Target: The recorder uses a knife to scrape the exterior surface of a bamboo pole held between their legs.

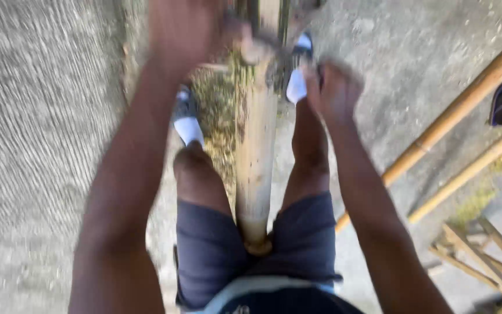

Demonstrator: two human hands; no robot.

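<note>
Plainly, the person stood astride a thick bamboo pole (255, 157), which ran from between the thighs at six o'clock up toward twelve o'clock over the concrete floor (42, 145). By my reading the work in hand was scraping or shaving the pole's far end: a drift of pale yellowish shavings (219, 116) lay on the ground just beside the pole, at about eleven o'clock from its middle.

The left hand (184, 29) was raised near the top edge, a blur, so I could not tell whether its fingers were closed or spread, nor whether it held anything. The right hand (335, 87) sat lower, at one o'clock from the pole's middle; its fingers looked curled together as around a handle, though the smear hid what, if anything, they gripped. The pole lay between the two hands, its worked end near their fingertips, and I could not say that either hand touched it.

The feet in white socks and sandals (188, 119) stood either side of the pole. Off at three o'clock two thinner bamboo poles (454, 116) lay slanted, well apart from the hands, with a small wooden frame (483, 256) at four o'clock.

I judged that the next stroke would call for both hands coming down evenly on the far end while the legs kept the pole from rolling.
</note>
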